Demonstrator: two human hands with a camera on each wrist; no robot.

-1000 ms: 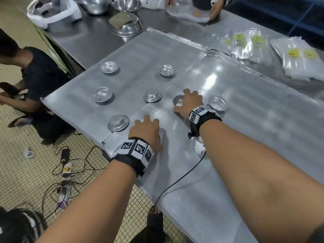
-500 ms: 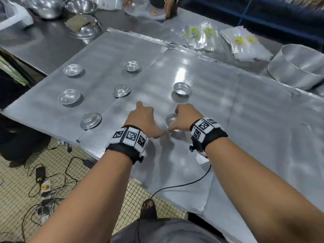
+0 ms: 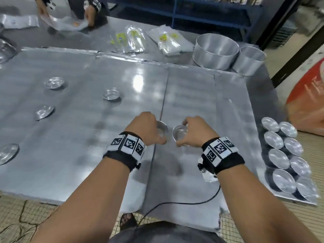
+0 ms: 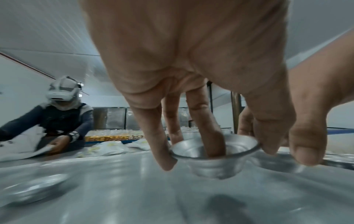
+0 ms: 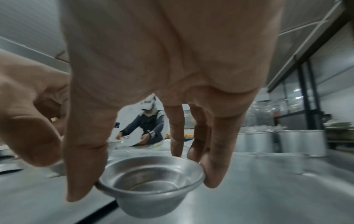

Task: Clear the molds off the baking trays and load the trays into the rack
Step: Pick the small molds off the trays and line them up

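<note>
My left hand [image 3: 152, 130] grips a small round metal mold [image 3: 162, 129] just above the seam between two flat baking trays [image 3: 84, 155]. In the left wrist view one fingertip is inside that mold [image 4: 214, 157] and others pinch its rim. My right hand [image 3: 191, 132] holds a second mold [image 3: 178, 135] by the rim, close beside the first. The right wrist view shows this mold [image 5: 151, 188] upright and empty, lifted off the tray. Several more molds [image 3: 111, 94] lie scattered on the left tray.
A cluster of molds [image 3: 287, 155] sits on a sheet at the right table edge. Two big round pans [image 3: 215, 50] and plastic bags [image 3: 168, 39] stand beyond the trays. Another person [image 3: 78, 7] works at the far side. An orange sack [image 3: 308, 102] is on the floor at right.
My left hand, which lay flat on the tray, now holds a mold. The right hand has lifted its mold. Both hands have shifted right, and the head view has swung right.
</note>
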